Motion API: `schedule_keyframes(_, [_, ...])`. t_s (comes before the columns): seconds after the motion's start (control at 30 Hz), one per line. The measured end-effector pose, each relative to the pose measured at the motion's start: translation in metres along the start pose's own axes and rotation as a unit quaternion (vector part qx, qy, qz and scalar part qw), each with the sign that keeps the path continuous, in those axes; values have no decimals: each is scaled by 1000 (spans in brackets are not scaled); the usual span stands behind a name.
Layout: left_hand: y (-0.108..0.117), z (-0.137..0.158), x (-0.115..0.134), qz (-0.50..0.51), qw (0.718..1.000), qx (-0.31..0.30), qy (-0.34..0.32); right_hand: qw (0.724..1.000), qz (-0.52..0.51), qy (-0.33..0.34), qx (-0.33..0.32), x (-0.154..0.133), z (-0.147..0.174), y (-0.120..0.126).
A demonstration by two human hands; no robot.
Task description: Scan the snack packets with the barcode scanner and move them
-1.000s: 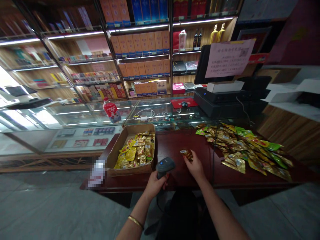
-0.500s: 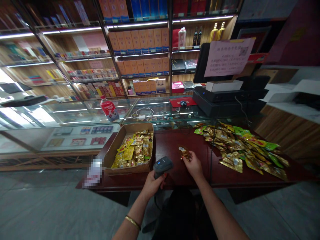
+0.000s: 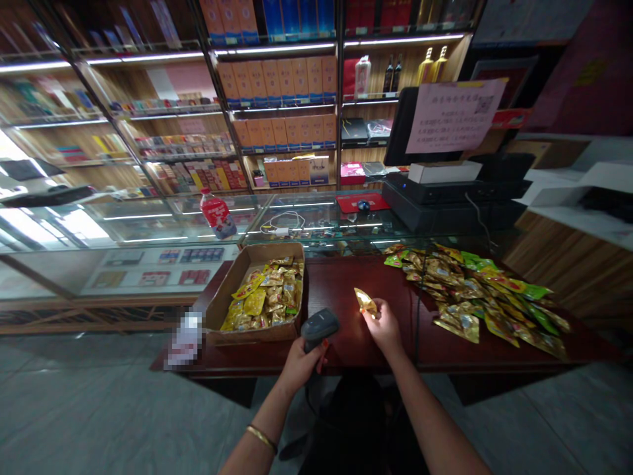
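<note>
My left hand (image 3: 301,365) is closed around the handle of a dark barcode scanner (image 3: 320,325), its head pointing right. Opposite it, my right hand (image 3: 384,328) pinches a small gold snack packet (image 3: 364,301) by its lower right part, just above the table. Light falls bright on the packet's face. To the left stands an open cardboard box (image 3: 217,315) with many gold and yellow packets (image 3: 270,293) inside. On the right side of the table a loose heap of gold, yellow and green packets (image 3: 459,287) is spread out.
The dark red table (image 3: 341,277) meets a glass display counter (image 3: 316,227) at its back. On that counter are a red bottle (image 3: 217,214), a white cable (image 3: 281,224), a mouse (image 3: 363,206) and a monitor (image 3: 403,125) with a paper sign. A blurred-out item (image 3: 185,340) is at the table's left corner.
The packet in my right hand has turned, now showing a brighter gold face toward the scanner. The scanner has shifted slightly left, and its blue light no longer shows.
</note>
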State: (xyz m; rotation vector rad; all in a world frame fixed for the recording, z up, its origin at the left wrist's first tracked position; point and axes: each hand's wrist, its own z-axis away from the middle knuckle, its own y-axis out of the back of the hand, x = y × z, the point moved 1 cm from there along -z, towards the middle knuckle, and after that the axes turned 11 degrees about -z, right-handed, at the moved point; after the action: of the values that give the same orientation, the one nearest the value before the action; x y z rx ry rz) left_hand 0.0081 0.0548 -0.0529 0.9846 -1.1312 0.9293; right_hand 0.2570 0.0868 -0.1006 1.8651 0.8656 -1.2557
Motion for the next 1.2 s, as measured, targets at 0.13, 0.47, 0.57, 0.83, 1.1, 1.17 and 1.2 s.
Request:
schedule_keyframes(0.13, [0,0,1,4,1000,0,1,1000,-10,-3,-2,-1,-1,-1])
schedule_keyframes(0.47, [-6,-5,-6,13,999,30,-2,976,-152,-153,-26,-13,-14,1])
schedule_keyframes(0.57, [-9,-6,-5,7,999,32,13,969,-173,-158,-78,-44,-24,-19])
schedule_keyframes(0.83, [-7,-2,1,0,999,30,18,961,-139,-25,-236,-102,-50,-83])
schedule_keyframes(1.1, [-4,-2,-6,-8,1000,25,13,901,433,-28,-11,4,-117,19])
schedule_keyframes(1.17, [-3,-2,-5,-12,1000,26,8,882,466,-47,-48,19,-122,25])
schedule_keyframes(1.2, [-2,-2,-4,-13,1000,27,9,876,477,-47,-59,24,-122,25])
